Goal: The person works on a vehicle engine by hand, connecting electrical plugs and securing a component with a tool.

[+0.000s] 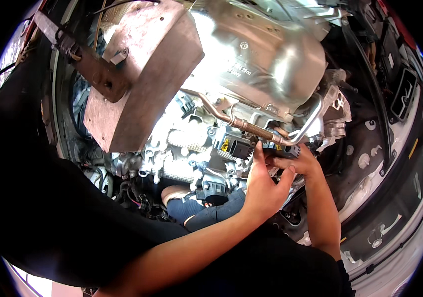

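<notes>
The black connector (241, 150) sits just left of the raised fingertip of the left hand (266, 185), whose thumb and finger are spread wide, while the right hand (307, 161) has its fingers bent inward beside a second connector (294, 150); whether either grips anything cannot be told. Both work over the cluttered metal engine (185, 141), with a shield (281, 54) above and a bent plate (154, 79) upper left. The braided pipe (251, 127) closely borders the fingers above, and dark space opens rightward.
</notes>
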A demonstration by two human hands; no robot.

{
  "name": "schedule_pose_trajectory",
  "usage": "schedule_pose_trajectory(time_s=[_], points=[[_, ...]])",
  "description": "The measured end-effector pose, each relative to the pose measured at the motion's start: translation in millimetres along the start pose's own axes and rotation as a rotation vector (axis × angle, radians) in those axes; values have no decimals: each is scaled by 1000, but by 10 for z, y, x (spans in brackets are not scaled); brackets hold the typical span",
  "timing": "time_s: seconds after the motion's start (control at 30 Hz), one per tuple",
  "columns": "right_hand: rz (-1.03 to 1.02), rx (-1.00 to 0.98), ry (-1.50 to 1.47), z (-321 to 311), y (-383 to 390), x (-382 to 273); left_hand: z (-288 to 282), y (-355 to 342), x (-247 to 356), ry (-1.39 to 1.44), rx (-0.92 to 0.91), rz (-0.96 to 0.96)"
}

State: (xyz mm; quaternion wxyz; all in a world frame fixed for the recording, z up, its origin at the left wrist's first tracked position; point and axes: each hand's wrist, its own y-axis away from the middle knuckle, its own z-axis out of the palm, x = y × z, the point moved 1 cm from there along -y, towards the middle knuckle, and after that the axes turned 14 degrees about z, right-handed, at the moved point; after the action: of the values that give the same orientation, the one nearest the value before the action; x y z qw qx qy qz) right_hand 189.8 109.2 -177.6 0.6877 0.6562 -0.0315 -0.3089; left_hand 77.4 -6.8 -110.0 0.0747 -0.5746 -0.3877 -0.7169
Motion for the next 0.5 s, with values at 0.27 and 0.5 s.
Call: schedule_pose_trajectory(time_s=[0.27, 0.5], points=[[-168, 146, 415, 9, 31, -107, 155, -254, 235, 349, 160, -473], [-29, 29, 103, 64, 0, -121, 249, -228, 52, 32, 365, -342]])
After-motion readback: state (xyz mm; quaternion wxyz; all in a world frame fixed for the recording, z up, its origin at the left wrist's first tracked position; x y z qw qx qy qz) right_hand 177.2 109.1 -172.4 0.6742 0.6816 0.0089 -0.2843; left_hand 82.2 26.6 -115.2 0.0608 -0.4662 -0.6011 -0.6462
